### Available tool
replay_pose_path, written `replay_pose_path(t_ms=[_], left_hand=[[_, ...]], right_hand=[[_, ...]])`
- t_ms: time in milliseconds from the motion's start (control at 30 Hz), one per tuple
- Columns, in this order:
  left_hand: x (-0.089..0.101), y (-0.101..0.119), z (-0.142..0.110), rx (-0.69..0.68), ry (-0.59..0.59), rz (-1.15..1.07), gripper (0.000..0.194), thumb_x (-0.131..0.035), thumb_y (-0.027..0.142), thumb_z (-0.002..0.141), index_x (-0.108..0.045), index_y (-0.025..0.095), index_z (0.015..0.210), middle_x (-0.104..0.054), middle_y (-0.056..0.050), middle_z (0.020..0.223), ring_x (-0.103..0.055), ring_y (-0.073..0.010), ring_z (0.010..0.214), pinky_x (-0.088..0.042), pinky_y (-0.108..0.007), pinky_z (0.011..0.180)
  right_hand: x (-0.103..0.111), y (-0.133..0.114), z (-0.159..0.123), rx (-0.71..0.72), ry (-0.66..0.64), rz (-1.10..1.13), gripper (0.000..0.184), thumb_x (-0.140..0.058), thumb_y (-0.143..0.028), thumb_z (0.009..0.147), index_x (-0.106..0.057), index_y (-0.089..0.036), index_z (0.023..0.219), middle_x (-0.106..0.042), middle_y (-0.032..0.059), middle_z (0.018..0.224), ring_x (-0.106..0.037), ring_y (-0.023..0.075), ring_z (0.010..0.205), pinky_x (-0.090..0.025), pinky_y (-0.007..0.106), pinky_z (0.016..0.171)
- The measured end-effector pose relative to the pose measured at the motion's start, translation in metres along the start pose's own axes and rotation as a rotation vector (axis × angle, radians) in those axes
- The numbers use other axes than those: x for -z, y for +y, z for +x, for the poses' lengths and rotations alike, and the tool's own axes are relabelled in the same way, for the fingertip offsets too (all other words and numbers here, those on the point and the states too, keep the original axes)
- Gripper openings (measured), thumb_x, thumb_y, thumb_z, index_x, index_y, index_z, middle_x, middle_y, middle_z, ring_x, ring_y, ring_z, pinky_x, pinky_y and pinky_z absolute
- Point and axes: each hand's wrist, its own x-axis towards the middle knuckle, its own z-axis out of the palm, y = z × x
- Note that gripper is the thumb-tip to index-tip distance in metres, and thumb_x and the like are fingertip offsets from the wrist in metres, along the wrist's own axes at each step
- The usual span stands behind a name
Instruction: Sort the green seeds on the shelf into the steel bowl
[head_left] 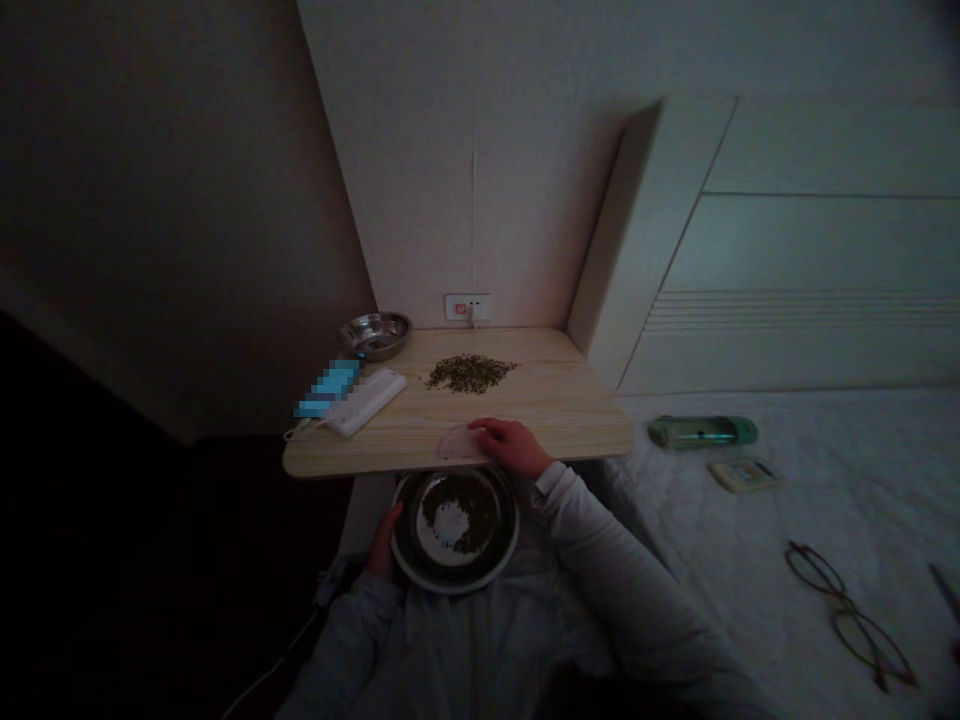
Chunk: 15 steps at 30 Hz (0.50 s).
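Note:
My left hand [385, 545] is closed on the left rim of a round bowl [454, 586], which rests at my lap just below the table's front edge. Inside lie small dark greenish grains [474, 510] spread around a pale bare patch. My right hand [514, 447] pinches a thin, translucent, rounded scraper [456, 441], which is against the tabletop by the front edge. Farther back on the wooden table [570, 420], a loose pile of similar small grains [471, 373] is spread out. The dim light hides their exact kind.
At the table's left stand a steel bowl [375, 336], a white power strip [367, 402] and a lit phone [328, 388] with a cable. A wall socket [468, 307] sits behind. On the bed at right lie a green bottle [703, 432], a pale flat case [745, 474] and eyeglasses [847, 605].

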Motion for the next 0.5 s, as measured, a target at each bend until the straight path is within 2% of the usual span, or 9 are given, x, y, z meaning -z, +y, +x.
replay_pose_path(t_ms=[267,367,500], left_hand=[[0.005,-0.001,0.006,0.020,-0.070,-0.032,0.027,-0.039,0.022,0.070,-0.062,0.011,0.064,-0.066,-0.010,0.063,-0.054,-0.0222,0.089,-0.035,-0.032,0.083],[0.005,-0.002,0.006,-0.013,-0.075,-0.019,0.025,-0.040,0.021,0.070,-0.062,0.012,0.064,-0.066,-0.009,0.062,-0.053,-0.0217,0.090,-0.035,-0.031,0.084],[0.004,-0.002,0.004,-0.030,-0.039,0.004,0.025,-0.039,0.020,0.070,-0.061,0.013,0.061,-0.065,-0.008,0.058,-0.053,-0.0210,0.091,-0.035,-0.030,0.084]], right_hand=[[-0.004,-0.002,-0.001,0.043,-0.085,0.103,0.029,-0.040,-0.033,0.073,-0.056,-0.019,0.092,-0.059,-0.0001,0.070,-0.048,0.0080,0.058,-0.035,0.020,0.057],[-0.010,-0.005,0.002,-0.019,-0.012,0.079,0.025,-0.040,-0.033,0.072,-0.054,-0.017,0.086,-0.058,0.0005,0.070,-0.048,0.0083,0.060,-0.034,0.019,0.056],[-0.017,-0.012,0.008,-0.112,0.121,-0.060,0.021,-0.041,-0.033,0.072,-0.051,-0.017,0.082,-0.058,0.0016,0.071,-0.048,0.0090,0.061,-0.032,0.020,0.055]])
